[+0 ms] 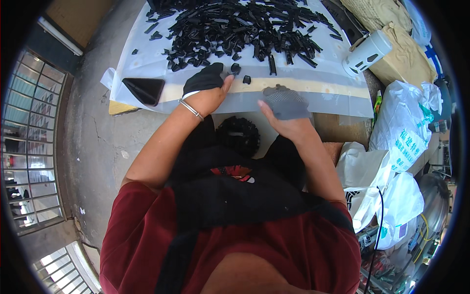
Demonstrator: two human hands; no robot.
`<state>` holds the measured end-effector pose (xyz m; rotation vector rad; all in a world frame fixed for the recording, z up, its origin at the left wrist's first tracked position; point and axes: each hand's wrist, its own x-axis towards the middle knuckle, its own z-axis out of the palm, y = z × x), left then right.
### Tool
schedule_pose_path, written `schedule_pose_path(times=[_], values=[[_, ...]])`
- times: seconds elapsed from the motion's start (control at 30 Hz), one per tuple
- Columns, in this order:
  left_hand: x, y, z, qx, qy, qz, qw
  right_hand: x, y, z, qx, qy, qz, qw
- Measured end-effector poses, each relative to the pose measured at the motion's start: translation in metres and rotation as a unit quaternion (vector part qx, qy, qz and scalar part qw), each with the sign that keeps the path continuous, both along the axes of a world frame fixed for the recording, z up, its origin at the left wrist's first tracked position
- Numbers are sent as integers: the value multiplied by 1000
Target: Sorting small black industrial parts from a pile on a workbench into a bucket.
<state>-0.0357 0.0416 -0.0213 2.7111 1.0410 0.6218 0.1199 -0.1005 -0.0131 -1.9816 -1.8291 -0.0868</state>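
Note:
Over the near part of the table, my left hand (208,88) wears a black glove that leaves the thumb bare, with a metal bangle at the wrist. Its fingers are closed at a small curved black plastic piece (236,68) by the thumb tip. To the right, my right hand (286,108) has a grey glove with a dotted grip and a bare thumb. The thumb stands apart from the somewhat blurred fingers, and nothing shows between them. Between the hands lies another small black piece (246,79). Beyond them spreads a heap of black plastic pieces (230,32).
A dark phone (143,91) lies at the left on the table's white sheet (338,98). A white tumbler (367,53) is at the right edge, beside brown paper (401,56) and white plastic bags (399,117). Below the table edge sits a round black object (238,137).

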Motion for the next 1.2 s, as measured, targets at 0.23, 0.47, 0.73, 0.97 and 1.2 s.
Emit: schedule_pose_path(times=[0.23, 0.47, 0.73, 0.97, 1.2], values=[[30, 9, -19, 46, 29, -16, 998, 43, 62, 1, -118, -126, -85, 981], [5, 1, -19, 45, -57, -70, 995, 48, 41, -28, 18, 117, -86, 989], [-28, -43, 17, -240, -77, -177, 951, -17, -13, 2, 34, 283, 169, 943], [-38, -52, 41, -500, -32, -122, 857, -34, -19, 15, 35, 234, 175, 956], [-31, -70, 6, -514, -247, -16, 821, -45, -20, 14, 62, 165, 105, 979]])
